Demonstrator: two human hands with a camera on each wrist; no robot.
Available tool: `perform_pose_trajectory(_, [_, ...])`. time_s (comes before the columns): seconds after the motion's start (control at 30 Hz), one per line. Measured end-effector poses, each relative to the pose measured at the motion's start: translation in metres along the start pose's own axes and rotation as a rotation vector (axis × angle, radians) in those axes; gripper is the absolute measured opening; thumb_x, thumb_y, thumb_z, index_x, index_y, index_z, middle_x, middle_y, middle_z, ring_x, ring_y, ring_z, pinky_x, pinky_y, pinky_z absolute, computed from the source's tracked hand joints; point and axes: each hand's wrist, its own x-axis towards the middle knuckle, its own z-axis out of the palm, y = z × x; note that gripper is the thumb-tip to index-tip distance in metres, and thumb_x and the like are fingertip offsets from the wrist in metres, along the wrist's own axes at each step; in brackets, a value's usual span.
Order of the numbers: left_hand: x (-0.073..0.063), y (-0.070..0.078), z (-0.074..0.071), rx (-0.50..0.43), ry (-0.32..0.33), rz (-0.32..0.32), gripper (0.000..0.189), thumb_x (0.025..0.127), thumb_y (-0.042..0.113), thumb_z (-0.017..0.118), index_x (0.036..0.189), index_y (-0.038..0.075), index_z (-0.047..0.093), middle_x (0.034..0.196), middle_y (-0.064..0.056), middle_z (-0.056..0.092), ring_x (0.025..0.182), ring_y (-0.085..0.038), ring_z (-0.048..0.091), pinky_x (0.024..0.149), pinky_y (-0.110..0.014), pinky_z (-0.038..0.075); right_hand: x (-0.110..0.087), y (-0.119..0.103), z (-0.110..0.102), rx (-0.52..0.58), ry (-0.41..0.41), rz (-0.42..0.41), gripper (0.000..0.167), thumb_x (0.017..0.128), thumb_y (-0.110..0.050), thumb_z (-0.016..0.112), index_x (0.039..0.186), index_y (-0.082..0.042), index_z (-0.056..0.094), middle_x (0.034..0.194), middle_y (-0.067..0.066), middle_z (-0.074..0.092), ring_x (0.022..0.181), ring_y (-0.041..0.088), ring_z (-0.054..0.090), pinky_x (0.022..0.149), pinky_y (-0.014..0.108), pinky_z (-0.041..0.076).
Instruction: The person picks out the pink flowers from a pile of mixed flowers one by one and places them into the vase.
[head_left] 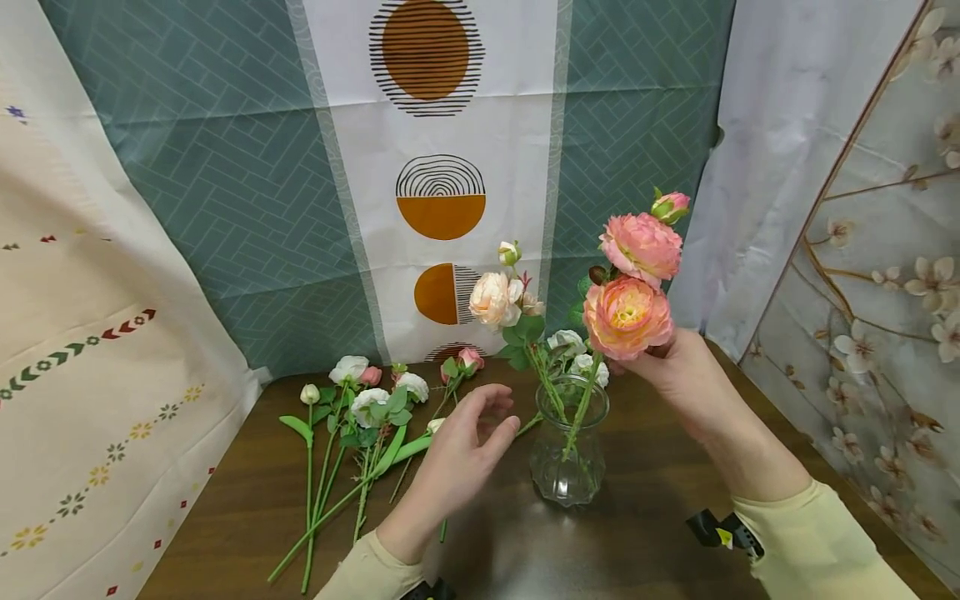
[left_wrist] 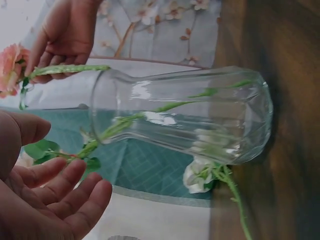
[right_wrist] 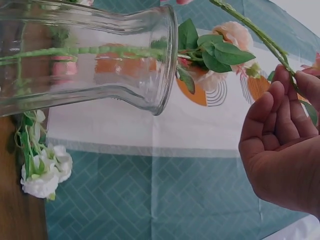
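Observation:
My right hand (head_left: 697, 387) pinches the green stem (right_wrist: 257, 37) of a pink peony-like flower (head_left: 628, 318) between thumb and fingertips. Its stem's lower end comes right at the rim of a clear glass vase (left_wrist: 165, 90) in the left wrist view. Inside the vase leans a cream flower (head_left: 493, 300), its stem reaching down through the glass. Left of the vase, my left hand (head_left: 459, 454) hovers with relaxed, slightly bent fingers and nothing in them; the left wrist view puts its fingertips close to the cream flower's leaves (left_wrist: 42, 149).
Several artificial flowers lie on the brown wooden table (head_left: 480, 567) to the left, among them a white bloom (head_left: 371, 407) and a white bud (head_left: 310, 394). More white flowers (right_wrist: 42, 172) lie beside the vase. Patterned cloths (head_left: 225, 183) hang behind and at both sides.

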Motion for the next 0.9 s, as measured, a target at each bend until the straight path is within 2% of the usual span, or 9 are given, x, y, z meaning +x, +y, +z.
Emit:
perform_pose_trajectory(0.1, [0.002,-0.005,0.005,-0.018,-0.004,-0.038,0.042,0.11,0.022,0.071,0.149,0.011,0.06,0.143,-0.005,0.065,0.133,-0.024,0.063,0.111,-0.051,0.053,0.002,-0.002,-0.002,-0.017,0.002,0.014,0.009,0.109,-0.01,0.07,0.116,-0.014,0.074,0.094,-0.003,0.073,0.09,0.016,0.067,0.085,0.026,0.055])
perform_pose_trajectory(0.27, [0.006,-0.012,0.012,-0.025,-0.029,-0.061,0.048,0.11,0.024,0.071,0.153,0.008,0.056,0.15,-0.011,0.062,0.141,-0.028,0.059,0.113,-0.049,0.053,0.007,-0.004,-0.005,-0.004,-0.006,0.002,0.011,0.11,-0.009,0.069,0.116,-0.015,0.075,0.095,-0.002,0.073,0.089,0.017,0.067,0.084,0.026,0.055])
perform_pose_trajectory(0.5, [0.01,-0.021,0.023,0.025,-0.089,-0.048,0.055,0.11,0.026,0.072,0.156,0.003,0.052,0.156,-0.014,0.057,0.144,-0.034,0.056,0.113,-0.054,0.052,0.014,-0.006,-0.009,0.051,0.003,-0.029,0.018,0.109,-0.004,0.068,0.116,-0.018,0.076,0.097,-0.001,0.073,0.088,0.017,0.067,0.084,0.026,0.055])
perform_pose_trajectory(0.73, [0.014,-0.029,0.033,0.016,-0.12,-0.095,0.068,0.105,0.033,0.077,0.159,0.003,0.048,0.161,-0.016,0.053,0.147,-0.038,0.053,0.115,-0.057,0.049,0.019,-0.007,-0.012,0.079,0.012,-0.051,0.01,0.108,-0.004,0.069,0.11,-0.01,0.076,0.09,0.001,0.07,0.087,0.018,0.064,0.085,0.027,0.052])
perform_pose_trajectory(0.9, [0.019,-0.034,0.041,0.013,-0.139,-0.116,0.076,0.103,0.036,0.08,0.161,0.002,0.045,0.16,-0.021,0.052,0.148,-0.04,0.052,0.115,-0.061,0.046,0.022,-0.007,-0.013,0.105,0.017,-0.061,0.013,0.109,-0.001,0.067,0.111,-0.012,0.075,0.091,0.001,0.07,0.086,0.018,0.063,0.084,0.026,0.052])
